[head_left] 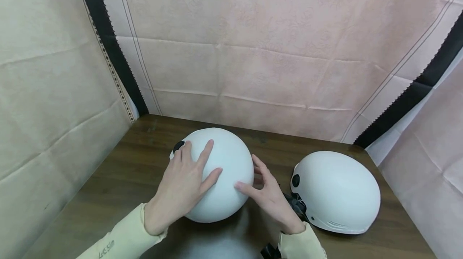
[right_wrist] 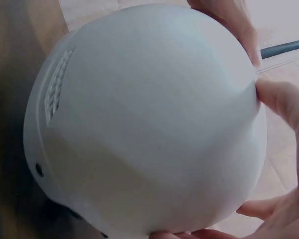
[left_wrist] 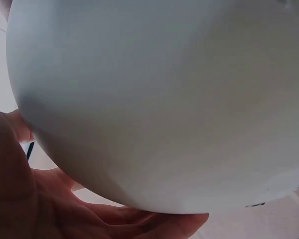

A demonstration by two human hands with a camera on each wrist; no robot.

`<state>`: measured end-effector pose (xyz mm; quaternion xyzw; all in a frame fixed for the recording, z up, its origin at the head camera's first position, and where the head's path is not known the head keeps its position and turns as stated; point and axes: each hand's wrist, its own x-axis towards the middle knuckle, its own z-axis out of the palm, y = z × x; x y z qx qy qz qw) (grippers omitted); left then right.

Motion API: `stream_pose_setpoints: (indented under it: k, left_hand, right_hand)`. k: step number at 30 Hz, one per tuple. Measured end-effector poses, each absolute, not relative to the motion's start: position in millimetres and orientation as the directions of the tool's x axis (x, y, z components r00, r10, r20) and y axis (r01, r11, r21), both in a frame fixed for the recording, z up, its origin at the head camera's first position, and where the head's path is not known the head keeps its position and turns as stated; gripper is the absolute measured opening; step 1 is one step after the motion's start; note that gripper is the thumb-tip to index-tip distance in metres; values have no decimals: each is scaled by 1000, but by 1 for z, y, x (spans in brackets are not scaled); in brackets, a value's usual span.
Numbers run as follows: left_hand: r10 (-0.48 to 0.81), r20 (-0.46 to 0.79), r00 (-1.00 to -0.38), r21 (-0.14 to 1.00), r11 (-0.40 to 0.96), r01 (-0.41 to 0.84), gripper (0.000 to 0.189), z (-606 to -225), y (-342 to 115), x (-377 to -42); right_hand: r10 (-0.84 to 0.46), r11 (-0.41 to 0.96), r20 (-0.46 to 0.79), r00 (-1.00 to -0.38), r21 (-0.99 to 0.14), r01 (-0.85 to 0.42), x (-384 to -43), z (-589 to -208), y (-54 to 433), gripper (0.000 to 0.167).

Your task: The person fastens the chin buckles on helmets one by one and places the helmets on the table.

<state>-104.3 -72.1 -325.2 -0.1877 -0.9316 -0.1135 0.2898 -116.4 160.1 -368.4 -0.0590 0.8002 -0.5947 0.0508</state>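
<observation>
A white helmet point(head_left: 231, 146) sits in the middle of the wooden table, its smooth dome facing up. My left hand point(head_left: 182, 182) rests on its upper left side with the fingers spread; a black oval piece shows by those fingertips. On the right side, my right hand point(head_left: 269, 194) touches the shell with its thumb and fingertips. The right wrist view shows a vent point(right_wrist: 57, 89) and a small dark hole along the helmet's lower edge. The dome of the helmet point(left_wrist: 154, 109) fills most of the left wrist view. Its underside is hidden.
A second white helmet point(head_left: 340, 190) stands on the table to the right, with black straps point(head_left: 297, 204) beside it, partly behind my right wrist. Pale fabric walls point(head_left: 235, 74) enclose the brown tabletop point(head_left: 108, 194) at the back and both sides.
</observation>
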Motion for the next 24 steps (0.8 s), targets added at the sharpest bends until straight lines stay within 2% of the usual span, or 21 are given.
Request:
stream_pose_setpoints:
  k: [6,16,24]
  left_hand:
    - [246,546,-801,185,897,401,64,-330,-76,-108]
    - [177,473,-863,272,902,334,64,-336,-82,-113]
    - [156,321,-934,400,872,283,65,-342,-87,-118]
  right_hand:
    - [-113,304,6,-994,-952,-40,-119,-366,157,72]
    - [-146,309,27,-989,-948,-71,-126,-367,153,62]
    - [-187,322,73,-980,-937,-131,-131,-370,151,56]
